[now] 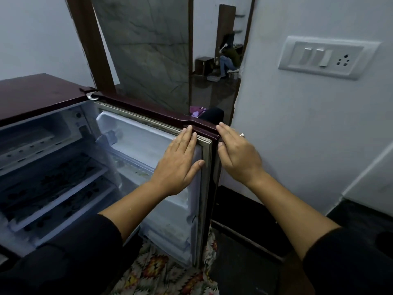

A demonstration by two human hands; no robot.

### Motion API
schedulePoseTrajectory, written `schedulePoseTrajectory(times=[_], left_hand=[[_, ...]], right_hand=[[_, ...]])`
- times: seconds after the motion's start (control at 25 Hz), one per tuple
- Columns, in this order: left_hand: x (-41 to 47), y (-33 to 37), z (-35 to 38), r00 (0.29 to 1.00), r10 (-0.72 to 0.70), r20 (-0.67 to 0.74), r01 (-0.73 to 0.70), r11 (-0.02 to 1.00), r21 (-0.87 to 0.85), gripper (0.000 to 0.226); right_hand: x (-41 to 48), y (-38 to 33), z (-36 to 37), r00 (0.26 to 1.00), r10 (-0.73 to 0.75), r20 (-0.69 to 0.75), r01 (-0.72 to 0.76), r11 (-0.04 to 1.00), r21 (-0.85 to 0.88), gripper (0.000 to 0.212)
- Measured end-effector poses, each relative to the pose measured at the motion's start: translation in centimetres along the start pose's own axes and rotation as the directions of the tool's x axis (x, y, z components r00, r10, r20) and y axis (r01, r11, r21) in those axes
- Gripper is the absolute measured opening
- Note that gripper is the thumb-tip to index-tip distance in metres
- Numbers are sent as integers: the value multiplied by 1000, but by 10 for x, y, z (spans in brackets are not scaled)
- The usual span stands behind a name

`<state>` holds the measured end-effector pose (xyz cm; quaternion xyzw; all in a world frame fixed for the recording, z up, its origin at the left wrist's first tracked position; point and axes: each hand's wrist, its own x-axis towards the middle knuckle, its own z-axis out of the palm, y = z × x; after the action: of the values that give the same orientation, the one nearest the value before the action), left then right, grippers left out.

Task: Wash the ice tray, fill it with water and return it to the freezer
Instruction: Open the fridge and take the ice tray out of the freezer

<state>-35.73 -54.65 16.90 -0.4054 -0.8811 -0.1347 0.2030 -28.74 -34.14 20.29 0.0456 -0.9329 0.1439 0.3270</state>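
Observation:
A dark maroon fridge (36, 92) stands at the left with its door (148, 116) swung wide open. My left hand (180, 160) lies flat with straight fingers on the door's inner side near the grey seal at its top corner. My right hand (238, 154) is on the door's outer edge, fingers straight and thumb against the maroon rim. The freezer compartment (32, 128) shows at the upper left of the fridge interior. No ice tray is visible in either hand or in the freezer.
Glass shelves (53, 184) with a dark floral print fill the fridge below the freezer. A white wall with a switch panel (325, 57) is close on the right. A patterned mat (161, 271) lies on the floor below the door. A person sits beyond the doorway (214, 67).

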Motion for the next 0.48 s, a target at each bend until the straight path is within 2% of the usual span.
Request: schedulePoseTrajectory(times=[0.28,0.48], left_hand=[[56,8,28,996,-68,53,66,997,45,82],[71,9,34,994,-83,77,78,994,76,82]], right_hand=[[40,41,3,988,103,113,-99,994,-43,62],[52,52,7,984,119,134,-113,992,-48,56]])
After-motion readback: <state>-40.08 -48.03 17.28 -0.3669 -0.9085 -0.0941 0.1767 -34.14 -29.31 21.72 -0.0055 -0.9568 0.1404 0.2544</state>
